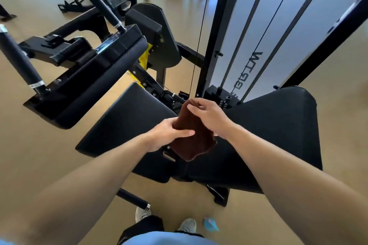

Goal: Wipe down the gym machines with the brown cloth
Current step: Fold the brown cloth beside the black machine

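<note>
Tan gym floor; brown cloth between left hand and right hand

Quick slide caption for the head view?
Both hands, left and right, hold the brown cloth above the black seat pad.

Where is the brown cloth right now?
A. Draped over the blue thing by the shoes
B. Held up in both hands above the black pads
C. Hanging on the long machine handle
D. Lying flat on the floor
B: the left hand and right hand both grip the brown cloth, which hangs in the air above the black seat pads.
</note>
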Demonstrator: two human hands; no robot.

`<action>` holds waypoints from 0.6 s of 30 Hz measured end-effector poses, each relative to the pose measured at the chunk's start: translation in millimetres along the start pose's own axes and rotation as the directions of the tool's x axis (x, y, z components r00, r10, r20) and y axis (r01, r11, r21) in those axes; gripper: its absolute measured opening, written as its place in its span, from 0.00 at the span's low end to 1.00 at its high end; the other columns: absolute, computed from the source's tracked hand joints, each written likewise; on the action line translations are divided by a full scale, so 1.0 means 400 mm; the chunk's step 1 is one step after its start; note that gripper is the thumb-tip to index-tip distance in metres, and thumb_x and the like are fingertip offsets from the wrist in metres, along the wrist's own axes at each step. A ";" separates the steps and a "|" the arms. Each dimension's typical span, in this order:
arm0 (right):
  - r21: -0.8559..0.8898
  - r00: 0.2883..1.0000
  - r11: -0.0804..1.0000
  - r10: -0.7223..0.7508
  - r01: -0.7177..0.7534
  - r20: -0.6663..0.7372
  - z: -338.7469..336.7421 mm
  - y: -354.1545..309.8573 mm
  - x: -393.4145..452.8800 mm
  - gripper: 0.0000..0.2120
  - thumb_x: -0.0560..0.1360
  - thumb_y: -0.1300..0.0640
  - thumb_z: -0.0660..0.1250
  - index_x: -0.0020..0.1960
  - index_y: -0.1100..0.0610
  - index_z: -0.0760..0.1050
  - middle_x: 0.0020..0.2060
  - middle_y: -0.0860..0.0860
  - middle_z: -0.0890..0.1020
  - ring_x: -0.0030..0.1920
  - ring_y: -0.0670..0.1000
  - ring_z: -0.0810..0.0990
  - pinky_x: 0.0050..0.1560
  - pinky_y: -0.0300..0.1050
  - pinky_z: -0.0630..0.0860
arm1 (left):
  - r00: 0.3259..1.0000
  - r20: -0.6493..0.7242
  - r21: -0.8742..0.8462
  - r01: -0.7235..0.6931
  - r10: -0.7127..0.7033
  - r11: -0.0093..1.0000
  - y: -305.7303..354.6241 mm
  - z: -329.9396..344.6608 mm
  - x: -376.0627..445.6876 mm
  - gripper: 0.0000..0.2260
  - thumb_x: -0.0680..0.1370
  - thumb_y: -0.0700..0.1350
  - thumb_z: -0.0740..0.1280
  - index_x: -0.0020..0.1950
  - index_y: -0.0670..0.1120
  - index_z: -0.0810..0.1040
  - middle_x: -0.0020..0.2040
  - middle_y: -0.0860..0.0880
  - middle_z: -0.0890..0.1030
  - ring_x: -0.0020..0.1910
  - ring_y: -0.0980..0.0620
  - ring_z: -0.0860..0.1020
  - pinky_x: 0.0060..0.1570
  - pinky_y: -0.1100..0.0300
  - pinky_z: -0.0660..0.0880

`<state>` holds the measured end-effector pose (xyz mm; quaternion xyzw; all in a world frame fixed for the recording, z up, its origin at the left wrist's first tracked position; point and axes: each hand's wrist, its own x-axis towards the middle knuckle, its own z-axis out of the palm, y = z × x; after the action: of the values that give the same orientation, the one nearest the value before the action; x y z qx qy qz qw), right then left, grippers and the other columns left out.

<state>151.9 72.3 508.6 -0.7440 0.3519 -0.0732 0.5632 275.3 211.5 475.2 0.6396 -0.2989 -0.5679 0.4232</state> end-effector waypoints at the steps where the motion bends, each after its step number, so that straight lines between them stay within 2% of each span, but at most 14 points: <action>1: -0.068 0.996 0.997 -0.031 0.025 -0.084 -0.015 0.003 -0.001 0.10 0.82 0.46 0.65 0.60 0.45 0.82 0.51 0.46 0.85 0.53 0.51 0.82 0.56 0.51 0.79 | 1.000 0.021 -0.065 0.001 0.000 0.998 0.004 0.011 0.014 0.22 0.73 0.51 0.77 0.65 0.49 0.79 0.57 0.46 0.86 0.57 0.45 0.84 0.62 0.43 0.78; 3: -0.217 0.955 0.976 -0.083 0.020 -0.286 -0.037 0.014 0.002 0.12 0.81 0.41 0.64 0.56 0.45 0.82 0.51 0.45 0.81 0.52 0.50 0.79 0.52 0.48 0.74 | 0.998 0.057 -0.140 0.010 -0.002 0.990 0.022 0.032 0.042 0.22 0.74 0.52 0.76 0.65 0.46 0.79 0.57 0.44 0.85 0.57 0.43 0.84 0.61 0.41 0.78; 5: -0.265 0.920 0.964 -0.072 -0.035 -0.384 -0.057 0.027 0.008 0.14 0.80 0.39 0.63 0.54 0.46 0.81 0.51 0.45 0.79 0.52 0.50 0.77 0.53 0.48 0.72 | 0.996 0.089 -0.175 0.032 -0.016 0.984 0.044 0.066 0.066 0.21 0.76 0.53 0.74 0.64 0.44 0.78 0.56 0.43 0.86 0.57 0.44 0.84 0.61 0.43 0.79; 8: -0.207 0.929 0.970 0.047 -0.131 -0.368 -0.087 0.052 0.016 0.17 0.81 0.36 0.60 0.53 0.47 0.80 0.54 0.42 0.83 0.54 0.48 0.80 0.56 0.51 0.75 | 0.976 0.210 -0.271 0.114 -0.057 0.956 0.061 0.102 0.097 0.21 0.77 0.52 0.72 0.66 0.43 0.78 0.59 0.43 0.85 0.60 0.44 0.83 0.65 0.46 0.76; 11: -0.225 0.928 0.956 0.094 -0.185 -0.362 -0.105 0.071 0.020 0.19 0.82 0.37 0.58 0.45 0.50 0.75 0.43 0.47 0.83 0.47 0.51 0.80 0.48 0.51 0.75 | 0.934 0.343 -0.324 0.220 -0.102 0.920 0.057 0.097 0.119 0.21 0.78 0.51 0.71 0.67 0.43 0.77 0.61 0.43 0.84 0.62 0.46 0.82 0.68 0.48 0.74; 13: -0.318 0.924 0.920 0.101 -0.228 -0.370 -0.105 0.074 0.022 0.18 0.82 0.37 0.58 0.45 0.49 0.74 0.41 0.47 0.81 0.46 0.53 0.80 0.47 0.51 0.75 | 0.915 0.380 -0.324 0.269 -0.136 0.907 0.050 0.090 0.129 0.21 0.79 0.51 0.70 0.68 0.43 0.77 0.61 0.44 0.84 0.63 0.46 0.81 0.68 0.49 0.74; 15: -0.545 0.923 0.789 0.068 -0.282 -0.380 -0.105 0.054 0.028 0.17 0.81 0.35 0.57 0.49 0.47 0.75 0.43 0.47 0.82 0.47 0.54 0.80 0.47 0.51 0.74 | 0.893 0.422 -0.328 0.309 -0.154 0.893 0.040 0.087 0.136 0.21 0.79 0.51 0.70 0.69 0.43 0.76 0.62 0.45 0.83 0.63 0.47 0.81 0.69 0.49 0.73; 18: -0.807 0.941 0.489 0.115 -0.332 -0.317 -0.108 -0.011 0.056 0.21 0.79 0.33 0.60 0.51 0.50 0.78 0.48 0.51 0.82 0.51 0.56 0.82 0.46 0.50 0.72 | 0.841 0.520 -0.393 0.390 -0.148 0.832 0.019 0.092 0.142 0.18 0.81 0.50 0.67 0.68 0.43 0.77 0.63 0.45 0.83 0.63 0.48 0.81 0.66 0.51 0.75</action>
<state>148.4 25.1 521.4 -0.8577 0.4964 0.1005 0.0890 249.9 151.7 455.0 0.3926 -0.1439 -0.8169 0.3973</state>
